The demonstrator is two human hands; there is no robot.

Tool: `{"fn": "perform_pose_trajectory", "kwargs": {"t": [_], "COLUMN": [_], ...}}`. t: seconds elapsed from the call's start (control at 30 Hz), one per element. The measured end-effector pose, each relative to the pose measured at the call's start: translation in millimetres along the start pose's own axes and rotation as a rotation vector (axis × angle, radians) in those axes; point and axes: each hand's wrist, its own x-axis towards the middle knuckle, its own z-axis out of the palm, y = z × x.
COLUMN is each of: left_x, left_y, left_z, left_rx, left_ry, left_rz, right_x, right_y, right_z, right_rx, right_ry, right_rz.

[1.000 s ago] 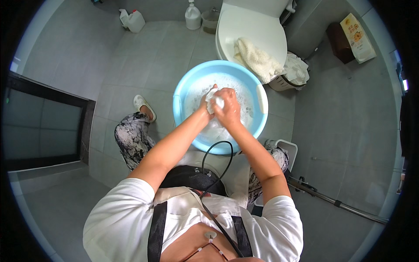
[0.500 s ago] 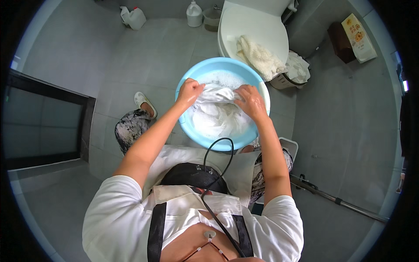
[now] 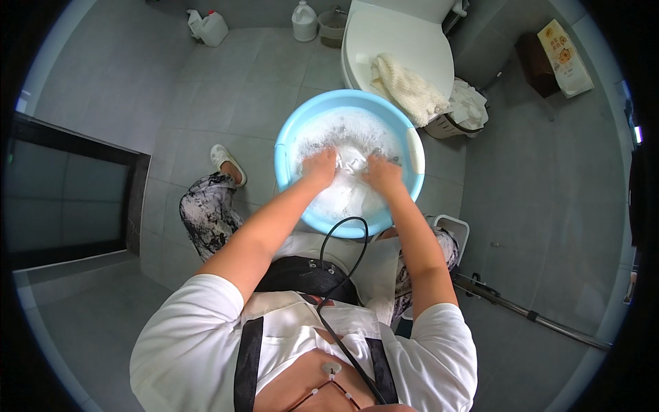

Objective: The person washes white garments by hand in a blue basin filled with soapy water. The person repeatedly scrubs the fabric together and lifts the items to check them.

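Observation:
A light blue plastic basin (image 3: pixel 294 118) in front of me holds foamy water (image 3: pixel 350 123). White cloth (image 3: pixel 352 161) lies bunched in the suds, partly under the water. My left hand (image 3: pixel 320 167) grips the cloth from the left, its fingers curled. On the opposite side my right hand (image 3: pixel 383 172) is closed on the same cloth, a short gap away. Foam and cloth hide some fingertips of both hands.
Beyond the basin stands a white toilet (image 3: pixel 391 44) with a cream knitted cloth (image 3: pixel 408 86) on its lid. A waste bin (image 3: pixel 449 128) is beside it. Plastic jugs (image 3: pixel 215 29) stand by the far wall. A black cable (image 3: pixel 331 237) loops near the basin's front rim.
Both hands have gone down and toward me, pushing the raised white cloth into the suds. They are closer together, and more foam shows at the basin's far side.

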Motion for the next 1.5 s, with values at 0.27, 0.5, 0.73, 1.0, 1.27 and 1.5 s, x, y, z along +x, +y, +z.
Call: {"fn": "perform_pose_trajectory", "kwargs": {"t": [0.27, 0.5, 0.73, 1.0, 1.27, 1.5], "left_x": [14, 29, 8, 18, 1, 11], "left_y": [-3, -46, -7, 20, 56, 21], "left_z": [-12, -25, -35, -26, -53, -30], "left_rx": [0.096, -1.121, -2.227, -2.259, -2.153, -1.769], "left_ry": [-0.115, -0.094, -0.241, -0.373, -0.189, -0.081], "left_rz": [0.119, 0.019, -0.292, -0.254, -0.421, -0.225], "right_x": [17, 16, -7, -31, -7, 12], "right_y": [6, 40, -14, -71, -56, -24], "right_z": [16, -18, -43, -30, -25, -24], "right_rx": [-0.151, 1.152, 2.061, 0.757, 0.732, 0.626], "right_ry": [-0.115, -0.022, 0.127, 0.907, 0.876, 0.573], "right_rz": [-0.074, -0.019, 0.228, -0.452, -0.176, 0.077]}}
